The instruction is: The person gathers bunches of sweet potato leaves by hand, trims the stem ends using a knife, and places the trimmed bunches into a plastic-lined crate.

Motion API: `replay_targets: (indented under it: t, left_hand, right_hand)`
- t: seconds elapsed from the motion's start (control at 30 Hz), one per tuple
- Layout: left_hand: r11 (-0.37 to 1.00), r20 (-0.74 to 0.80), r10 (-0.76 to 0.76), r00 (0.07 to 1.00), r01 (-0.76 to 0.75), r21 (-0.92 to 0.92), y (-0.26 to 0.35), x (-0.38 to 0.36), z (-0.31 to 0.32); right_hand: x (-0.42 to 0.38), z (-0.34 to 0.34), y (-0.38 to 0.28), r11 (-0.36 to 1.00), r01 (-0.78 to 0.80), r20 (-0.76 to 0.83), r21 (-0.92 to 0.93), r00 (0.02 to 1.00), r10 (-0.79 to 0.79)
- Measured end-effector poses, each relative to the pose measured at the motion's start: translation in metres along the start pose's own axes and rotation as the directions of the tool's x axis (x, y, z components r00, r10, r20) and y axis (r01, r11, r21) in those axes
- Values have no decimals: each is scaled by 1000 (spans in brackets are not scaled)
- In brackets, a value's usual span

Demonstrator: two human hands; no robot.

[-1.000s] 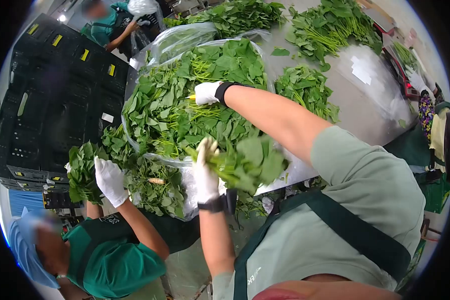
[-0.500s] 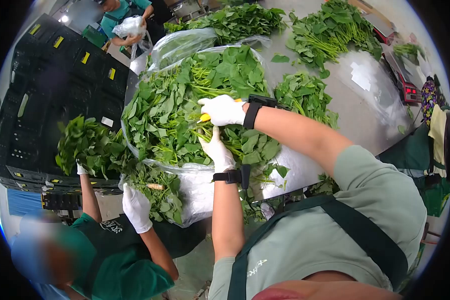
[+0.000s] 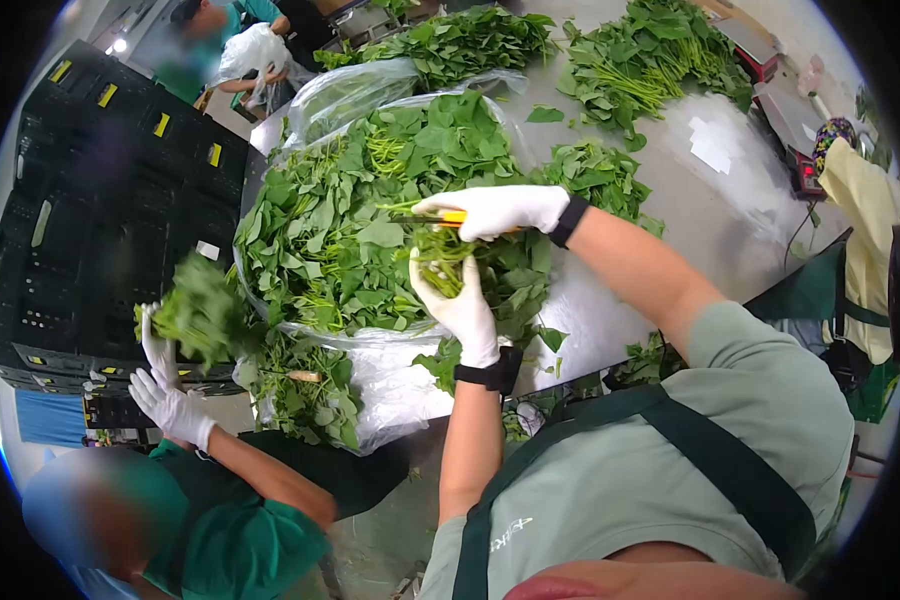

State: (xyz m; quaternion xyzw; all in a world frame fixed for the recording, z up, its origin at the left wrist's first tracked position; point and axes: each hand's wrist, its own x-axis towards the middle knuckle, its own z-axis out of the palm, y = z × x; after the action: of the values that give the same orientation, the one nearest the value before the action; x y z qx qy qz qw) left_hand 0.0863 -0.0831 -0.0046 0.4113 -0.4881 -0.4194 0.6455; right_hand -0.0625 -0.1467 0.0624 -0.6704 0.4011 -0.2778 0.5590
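Note:
My left hand [image 3: 462, 305], in a white glove, is closed around a bunch of leafy greens [image 3: 442, 258], the cut stem ends turned up and the leaves hanging to the right. Just above it, my right hand [image 3: 510, 211], also gloved, grips a yellow-handled tool [image 3: 454, 217] whose thin dark tip points left over the stems. Whether it is a knife or snips I cannot tell. Beneath both hands spreads a large heap of greens [image 3: 320, 225] on clear plastic sheeting [image 3: 395, 375].
At lower left a co-worker's gloved hands [image 3: 175, 405] hold another leafy bunch [image 3: 202, 312]. Black crates [image 3: 120, 210] are stacked on the left. More greens [image 3: 660, 65] lie on the metal table [image 3: 560, 95], with a scale [image 3: 805, 175] at right. Another person holds plastic bags [image 3: 255, 60].
My left hand has turned the bunch so the stem ends face up. My right hand has shifted right, still gripping the tool. The co-worker's nearer hand has moved left toward their bunch.

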Motion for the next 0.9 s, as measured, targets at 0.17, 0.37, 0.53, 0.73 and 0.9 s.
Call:
replay_targets:
  t: [0.17,0.37,0.53,0.73,0.9]
  left_hand:
    - [994,-4,-41,999,40,-101,7,-17,13]
    - [985,165,52,985,-78,155,-17,13,5]
    - [1000,126,7,992,-7,0,-19,22,3]
    - [938,115,-194,974,219,-270,-24,26,-2]
    - [855,201,-279,939,339,-392,-29,37,-1]
  right_hand:
    - [-30,8,15,999,9,-173,49,985,0]
    - [-29,14,22,984,131,-225,122,969,-102]
    - [-18,5,14,959,148,-290,243,954,-74]
    - [42,-12,29,950,-251,-283,-184,940,193]
    - [32,12,71,998,50,-472,-30,880,-58]
